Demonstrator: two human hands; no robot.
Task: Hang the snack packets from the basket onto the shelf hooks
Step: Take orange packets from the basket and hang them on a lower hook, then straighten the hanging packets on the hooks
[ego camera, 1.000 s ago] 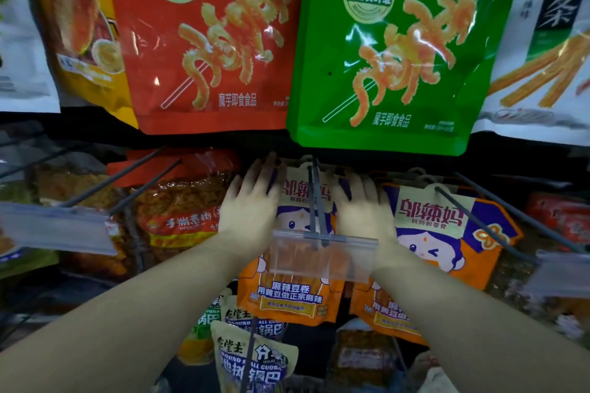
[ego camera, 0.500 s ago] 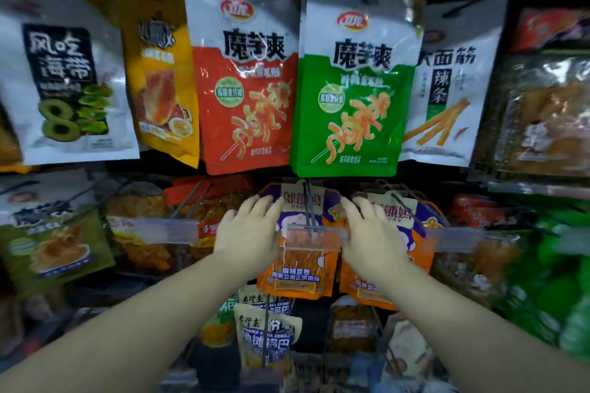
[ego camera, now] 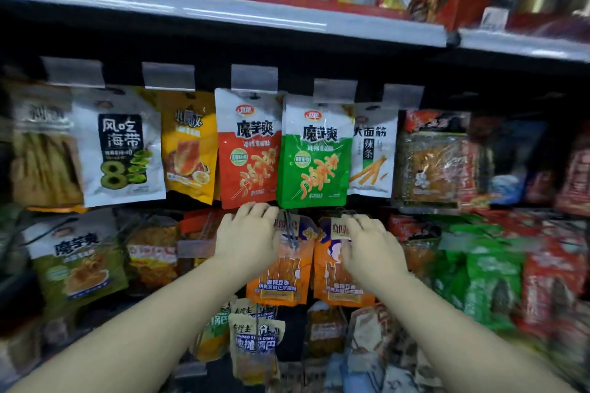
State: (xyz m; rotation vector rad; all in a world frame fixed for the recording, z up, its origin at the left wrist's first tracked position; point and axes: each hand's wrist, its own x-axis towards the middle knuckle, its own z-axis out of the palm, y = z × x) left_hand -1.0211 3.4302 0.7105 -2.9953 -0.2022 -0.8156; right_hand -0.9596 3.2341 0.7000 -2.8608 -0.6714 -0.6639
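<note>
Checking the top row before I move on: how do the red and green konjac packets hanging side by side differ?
The red packet has a red lower panel; the green packet has a green one. The red packet hangs to the left and a little higher; the green packet sits lower, its left edge overlapping the red one. Both share a white top, the same logo and lettering, an orange skewer picture and much the same size.
</note>
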